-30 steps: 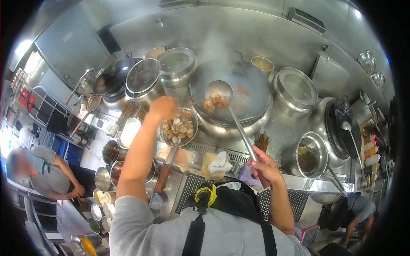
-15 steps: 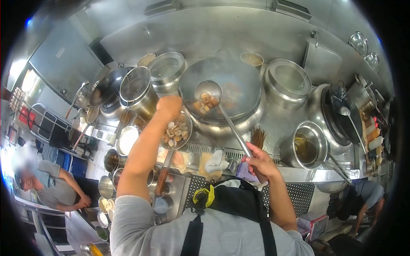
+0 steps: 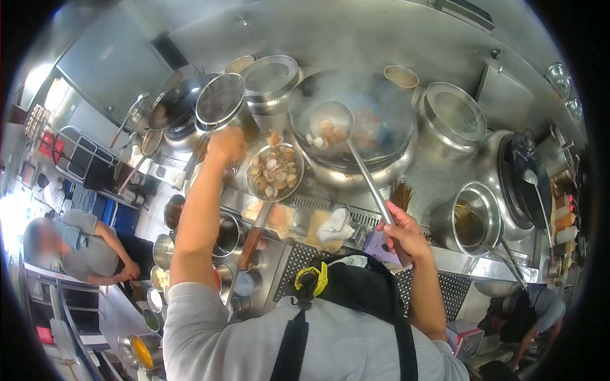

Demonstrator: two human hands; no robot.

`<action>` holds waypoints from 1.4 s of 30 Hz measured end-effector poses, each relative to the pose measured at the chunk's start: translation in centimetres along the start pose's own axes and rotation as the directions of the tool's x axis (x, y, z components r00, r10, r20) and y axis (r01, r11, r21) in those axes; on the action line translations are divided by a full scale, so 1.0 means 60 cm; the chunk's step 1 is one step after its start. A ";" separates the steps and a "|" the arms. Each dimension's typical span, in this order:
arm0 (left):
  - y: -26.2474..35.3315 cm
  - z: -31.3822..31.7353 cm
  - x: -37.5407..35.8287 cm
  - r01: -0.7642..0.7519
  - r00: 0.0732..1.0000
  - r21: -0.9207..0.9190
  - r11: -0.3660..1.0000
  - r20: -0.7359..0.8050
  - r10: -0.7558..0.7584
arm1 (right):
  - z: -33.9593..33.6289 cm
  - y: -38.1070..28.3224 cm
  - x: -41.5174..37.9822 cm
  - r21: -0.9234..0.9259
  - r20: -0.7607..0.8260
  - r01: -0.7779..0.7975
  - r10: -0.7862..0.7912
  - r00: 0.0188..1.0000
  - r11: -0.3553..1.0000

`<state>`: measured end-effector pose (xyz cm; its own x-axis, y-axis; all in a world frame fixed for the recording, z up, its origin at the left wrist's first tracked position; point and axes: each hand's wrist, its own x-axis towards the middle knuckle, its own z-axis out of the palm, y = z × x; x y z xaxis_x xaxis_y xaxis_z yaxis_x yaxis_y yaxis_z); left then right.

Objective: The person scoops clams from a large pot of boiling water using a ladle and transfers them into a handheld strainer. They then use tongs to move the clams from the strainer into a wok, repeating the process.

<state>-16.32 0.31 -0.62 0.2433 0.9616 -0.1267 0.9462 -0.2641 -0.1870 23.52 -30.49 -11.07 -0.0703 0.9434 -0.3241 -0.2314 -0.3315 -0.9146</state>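
My right hand [image 3: 408, 236] is closed round the handle of a long ladle [image 3: 368, 178]. The ladle's bowl, with shelled pieces in it, is over a steaming wok [image 3: 394, 130]. My left hand [image 3: 227, 145] is blurred and closed, above and left of a strainer [image 3: 256, 223] full of clams [image 3: 276, 170]; what it holds is hidden. A few pieces [image 3: 274, 138] show at the strainer's upper rim. The strainer's wooden handle points toward my body, with no hand on it.
Lidded pots [image 3: 454, 111] flank the wok. A pot with liquid [image 3: 470, 225] stands right, near another wok [image 3: 527, 171]. A bamboo brush [image 3: 400, 190] and a white cloth [image 3: 335, 227] lie near the stove's edge. A person [image 3: 95, 247] stands at left; another bends at lower right.
My left hand has moved left, away from the ladle's bowl, toward the tall pot. The whole view has shifted and tilted slightly. My right hand keeps its hold on the ladle, and the steam looks thicker.
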 end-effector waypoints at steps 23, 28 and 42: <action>0.108 -0.034 0.005 -0.105 0.994 -0.162 0.981 0.025 0.111 | -0.002 0.001 -0.001 0.037 -0.017 -0.025 0.025 1.000 0.999; 0.158 -0.016 0.025 -0.089 0.987 -0.117 0.989 0.127 0.104 | -0.001 0.006 0.000 0.037 -0.018 -0.017 0.018 1.000 0.999; -0.009 0.001 -0.028 -0.116 0.993 -0.092 0.989 0.019 0.118 | -0.001 0.006 -0.002 0.060 -0.010 -0.026 0.027 1.000 0.998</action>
<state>-17.23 -1.18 -0.36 0.3495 0.9221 -0.1662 0.9272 -0.3659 -0.0804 23.53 -30.73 -11.36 -0.0664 0.9341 -0.3509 -0.2869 -0.3547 -0.8899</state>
